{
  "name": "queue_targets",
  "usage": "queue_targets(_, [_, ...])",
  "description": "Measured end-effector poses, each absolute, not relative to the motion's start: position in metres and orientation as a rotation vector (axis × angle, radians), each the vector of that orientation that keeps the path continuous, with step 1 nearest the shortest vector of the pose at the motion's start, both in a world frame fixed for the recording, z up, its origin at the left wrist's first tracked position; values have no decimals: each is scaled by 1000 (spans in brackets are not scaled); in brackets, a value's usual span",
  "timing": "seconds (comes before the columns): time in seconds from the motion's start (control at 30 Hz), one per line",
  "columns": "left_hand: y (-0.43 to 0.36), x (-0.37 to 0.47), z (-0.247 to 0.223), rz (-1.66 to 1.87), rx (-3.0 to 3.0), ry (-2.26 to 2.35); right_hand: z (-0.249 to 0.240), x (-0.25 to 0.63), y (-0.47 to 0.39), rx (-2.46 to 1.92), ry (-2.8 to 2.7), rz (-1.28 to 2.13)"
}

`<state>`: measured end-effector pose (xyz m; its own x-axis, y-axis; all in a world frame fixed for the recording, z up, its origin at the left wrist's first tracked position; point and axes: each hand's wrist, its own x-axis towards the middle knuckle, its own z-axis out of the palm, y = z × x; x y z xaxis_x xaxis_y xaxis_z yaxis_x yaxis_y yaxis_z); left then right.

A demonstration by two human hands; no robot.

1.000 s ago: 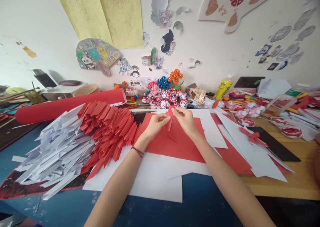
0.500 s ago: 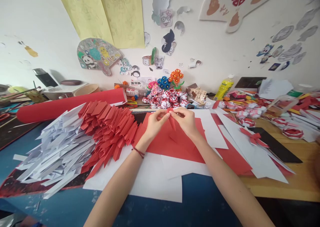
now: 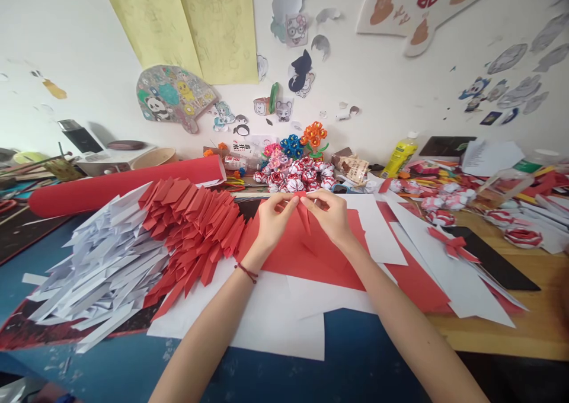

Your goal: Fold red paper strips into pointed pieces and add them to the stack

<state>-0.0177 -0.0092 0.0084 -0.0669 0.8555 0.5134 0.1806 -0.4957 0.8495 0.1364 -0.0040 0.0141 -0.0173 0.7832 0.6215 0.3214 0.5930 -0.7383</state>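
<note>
Between my two hands is a folded red paper strip, its pointed end hanging down. My left hand pinches its upper left side between thumb and fingers. On the other side, my right hand pinches the same strip, the thumbs almost meeting. Both hands are above a red paper sheet that lies over white sheets. Left of my hands is a heap of folded red paper strips, beside a heap of folded white paper strips.
A red paper roll lies behind the heaps. Red-and-white paper flowers are piled near the wall. At right are a yellow bottle, a red folded paper piece and a black board.
My left hand has shifted very slightly left. Both hands keep their pinch on the red strip, whose hanging point has turned a little.
</note>
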Motion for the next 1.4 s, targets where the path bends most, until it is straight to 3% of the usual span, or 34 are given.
queue_targets(1.4, [-14, -19, 14, 1647, 1774, 1097, 17, 137, -5, -839, -1598, 868])
